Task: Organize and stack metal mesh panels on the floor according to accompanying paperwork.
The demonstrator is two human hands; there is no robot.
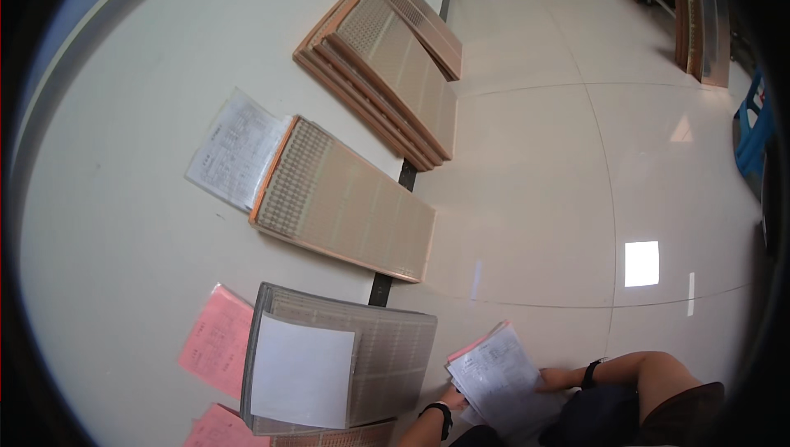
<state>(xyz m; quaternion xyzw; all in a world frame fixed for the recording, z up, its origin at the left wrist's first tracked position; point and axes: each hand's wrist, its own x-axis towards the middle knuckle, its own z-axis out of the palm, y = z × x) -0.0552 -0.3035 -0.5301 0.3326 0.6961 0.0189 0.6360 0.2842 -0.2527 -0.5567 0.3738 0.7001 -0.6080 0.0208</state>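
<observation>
At the far left of the frame a pale table (107,225) carries pink sheets (216,340) near its lower edge, and beside them a grey stack of perforated boards (395,348) with a blank white sheet (301,371) lying on top. Above that, toward the middle, a tan stack of boards (354,204) lies slantwise with a printed page (234,149) tucked under its left end, and a third, fanned stack (395,69) sits in the upper centre. Moving right to the lower centre, the left hand (454,399) grips the lower left edge of a sheaf of papers (500,375), fingers closed on it; the sheaf hangs over the glossy tiled floor (576,184), just right of the grey stack. Its long axis runs from upper left to lower right. The right hand (556,378) rests flat on the sheaf's right edge, fingers laid together. Both hands touch the papers; the left one is nearer the table.
</observation>
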